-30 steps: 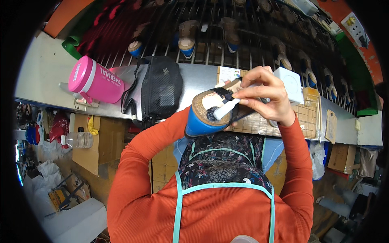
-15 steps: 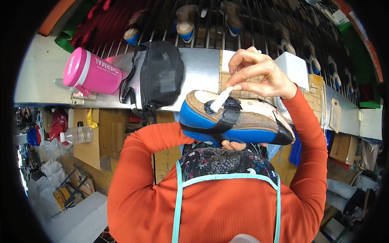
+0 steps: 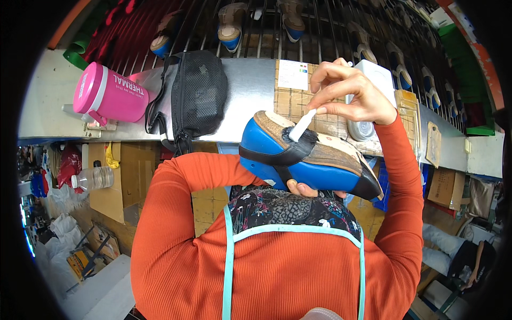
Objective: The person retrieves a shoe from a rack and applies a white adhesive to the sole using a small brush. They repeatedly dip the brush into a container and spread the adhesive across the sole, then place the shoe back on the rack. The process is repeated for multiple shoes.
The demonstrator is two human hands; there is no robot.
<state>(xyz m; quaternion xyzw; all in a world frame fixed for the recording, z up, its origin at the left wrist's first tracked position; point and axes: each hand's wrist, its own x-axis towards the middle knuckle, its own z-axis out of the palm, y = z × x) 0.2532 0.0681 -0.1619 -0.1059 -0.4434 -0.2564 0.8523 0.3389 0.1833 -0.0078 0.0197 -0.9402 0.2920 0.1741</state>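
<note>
1. A rack of metal rods [image 3: 320,45] spans the far side, with similar blue-ended shoe pieces [image 3: 230,37] lying on it.
2. Below it in view runs a shiny metal surface [image 3: 250,80].
3. The person [image 3: 293,266], in an orange top and a dark floral apron edged in light teal, faces it.
4. The blue shoe [image 3: 325,173] is held up by the surface's near edge, in front of the apron; its brown-and-pale underside is turned up, its black toe points right and a black strap crosses it.
5. A black mesh bag [image 3: 200,96] rests on the surface, left of the shoe.
6. Just beside the bag lies a pink jug [image 3: 114,96] (tipped on its side).
7. The right hand [image 3: 349,93] pinches a brush between thumb and forefinger, its other fingers loosely curled.
8. The left hand [image 3: 301,188] supports the shoe from below; only fingertips show, so how widely it is spread cannot be told.
9. The white-handled brush [image 3: 303,125] slants down, dark bristles against the underside near the strap.
</note>
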